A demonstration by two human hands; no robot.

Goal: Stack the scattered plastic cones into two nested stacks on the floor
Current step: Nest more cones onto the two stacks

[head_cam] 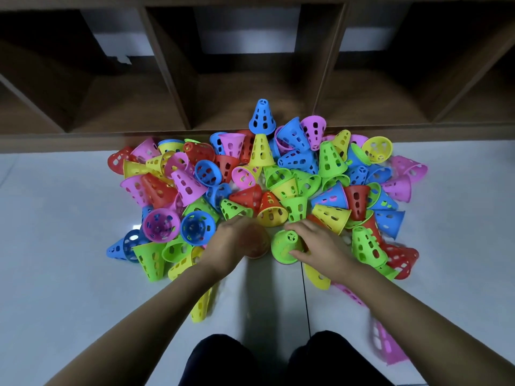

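Glossy perforated plastic cones (262,190) lie on smooth, shiny floor tiles (55,218) beside a matt wooden shelf (167,65).

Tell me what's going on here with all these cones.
A person on the floor reaches into a pile of coloured cones by a shelf. The right hand grips a green cone at the pile's near edge; the left hand holds a blurred red cone beside it. The rest lie scattered, no tall stack in view.

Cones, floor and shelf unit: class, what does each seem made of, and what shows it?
Cones: likely moulded plastic, bright uniform colours, thin perforated walls. Floor: probably glazed tile, glossy reflections, dark joint line. Shelf unit: seemingly wood or laminate, brown, matt.
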